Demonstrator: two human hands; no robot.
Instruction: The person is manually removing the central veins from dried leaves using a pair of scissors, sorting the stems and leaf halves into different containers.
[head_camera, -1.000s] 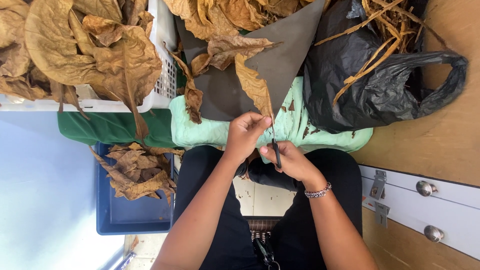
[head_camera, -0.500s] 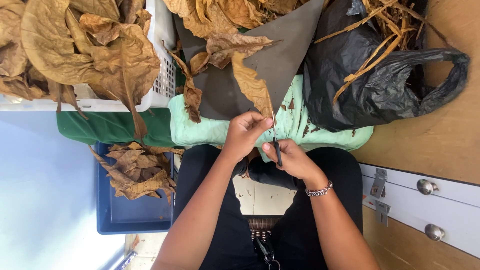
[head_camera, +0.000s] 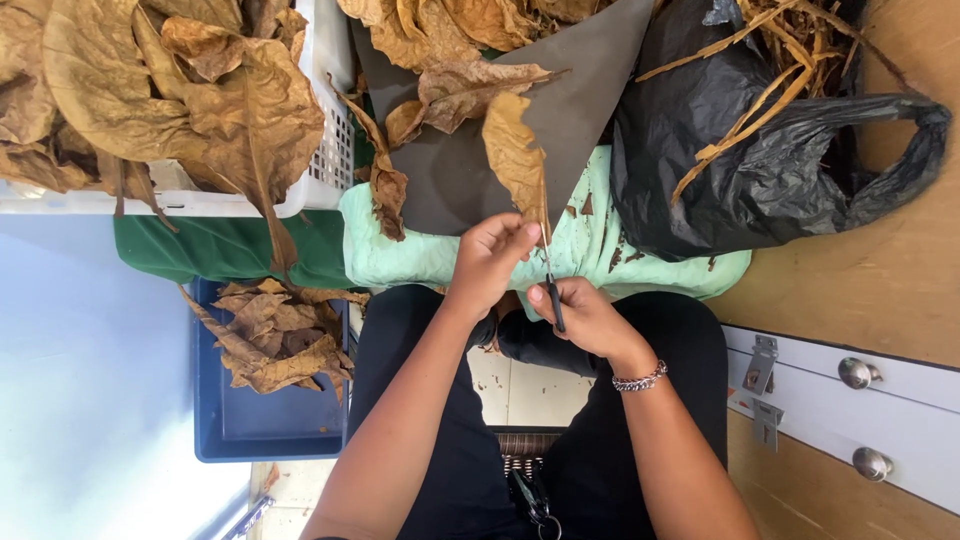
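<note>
My left hand (head_camera: 490, 262) pinches the stem end of a dried brown leaf (head_camera: 515, 152) that lies over a dark grey board (head_camera: 580, 90). My right hand (head_camera: 585, 318), with a bracelet at the wrist, grips a small black-handled blade (head_camera: 553, 300) held against the leaf's stem, just beside my left fingers. Both hands hover over a pale green cloth (head_camera: 420, 255) across my lap.
A white basket (head_camera: 330, 150) piled with dried leaves stands at the upper left. A blue crate (head_camera: 250, 440) below it holds more leaves. A black plastic bag (head_camera: 790, 170) with stripped stems sits at the right, on a wooden surface (head_camera: 880, 300). More leaves lie on the board's top.
The leaf has shifted slightly in my left hand; both hands stay in nearly the same spot with the blade at the stem.
</note>
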